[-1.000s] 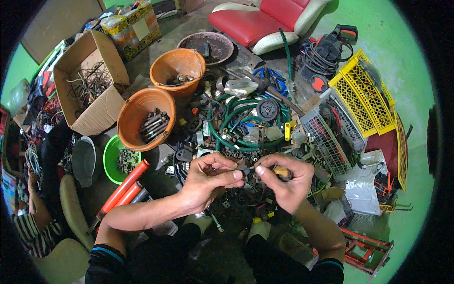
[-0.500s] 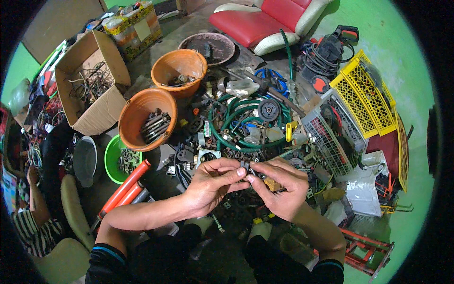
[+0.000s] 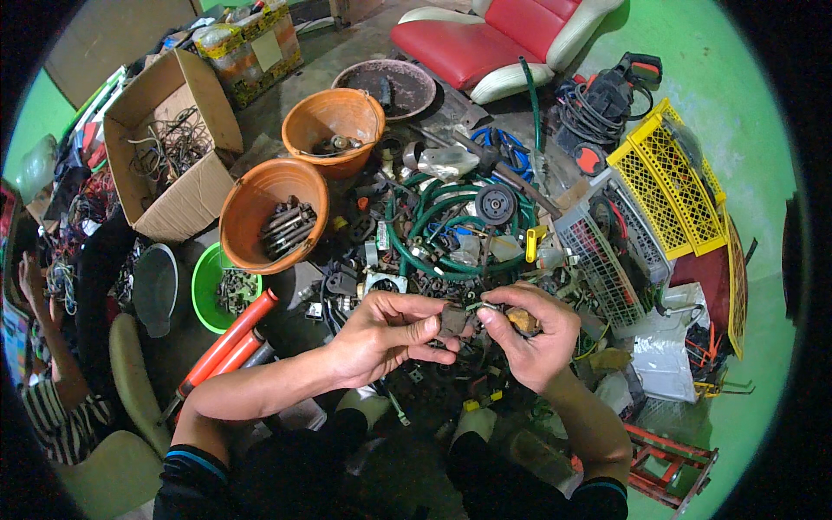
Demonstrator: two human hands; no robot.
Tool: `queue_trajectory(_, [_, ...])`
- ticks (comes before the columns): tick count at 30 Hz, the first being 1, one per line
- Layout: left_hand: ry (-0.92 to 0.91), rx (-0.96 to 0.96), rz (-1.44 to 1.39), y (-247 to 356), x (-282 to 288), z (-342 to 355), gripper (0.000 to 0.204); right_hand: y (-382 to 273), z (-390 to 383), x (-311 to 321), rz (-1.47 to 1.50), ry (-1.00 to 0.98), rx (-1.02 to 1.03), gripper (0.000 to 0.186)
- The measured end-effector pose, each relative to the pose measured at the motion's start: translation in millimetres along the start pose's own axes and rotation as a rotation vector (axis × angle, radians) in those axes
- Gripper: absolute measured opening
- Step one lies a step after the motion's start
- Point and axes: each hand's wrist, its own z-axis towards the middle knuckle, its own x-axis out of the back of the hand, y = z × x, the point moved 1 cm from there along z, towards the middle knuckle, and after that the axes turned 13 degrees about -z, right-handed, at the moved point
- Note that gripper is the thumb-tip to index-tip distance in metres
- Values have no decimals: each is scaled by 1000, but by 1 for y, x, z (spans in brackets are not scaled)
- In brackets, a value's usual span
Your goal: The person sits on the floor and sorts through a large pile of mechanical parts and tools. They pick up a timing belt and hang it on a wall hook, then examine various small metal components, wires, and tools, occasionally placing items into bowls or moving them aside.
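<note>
Above a heap of loose hardware, my left hand (image 3: 380,336) pinches a small dark grey, blocky part (image 3: 453,321) between thumb and index finger. Its remaining fingers are loosely curled. Just to the right, my right hand (image 3: 539,336) has thumb and index finger closed on a small thin piece (image 3: 476,306) that looks like a bolt; it is too small to be sure. The two pieces are close together, and I cannot tell whether they touch. A brownish-yellow lump (image 3: 522,321) shows beside the right fingers. Below lie many small metal parts, partly hidden by my hands.
Two orange buckets (image 3: 232,212) and a green bucket (image 3: 198,303) hold metal parts. Behind the heap lies a coiled green hose (image 3: 407,251). A grey crate (image 3: 598,260) and a yellow crate (image 3: 663,186) flank the right. At far left sits another person with a striped sleeve (image 3: 54,425).
My hands have drawn slightly apart; the right moved right, and more of the blocky part shows. A thin piece now shows in my right fingertips. The other person's hand has moved up.
</note>
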Motion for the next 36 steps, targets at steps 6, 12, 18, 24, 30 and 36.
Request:
queue_trajectory(6, [101,-47,91,-2,4,2,27,2,-5,0,334,-272,-544,18])
queue_trajectory(12, [200,-99,221,-4,2,3,27,6,-12,-11,299,-206,-426,19])
queue_trajectory(18, [223,-203,316,-9,-7,6,30,4,-12,-20,-52,32,-28,17])
queue_trajectory(24, [208,-223,508,-9,-21,3,28,7,-12,-19,-153,89,156,18])
queue_trajectory(30, [193,-216,640,-8,-20,4,26,6,-13,-21,-153,55,107,16])
queue_trajectory(36, [158,-206,617,-12,-18,2,28,8,-15,-16,-48,-20,-62,17])
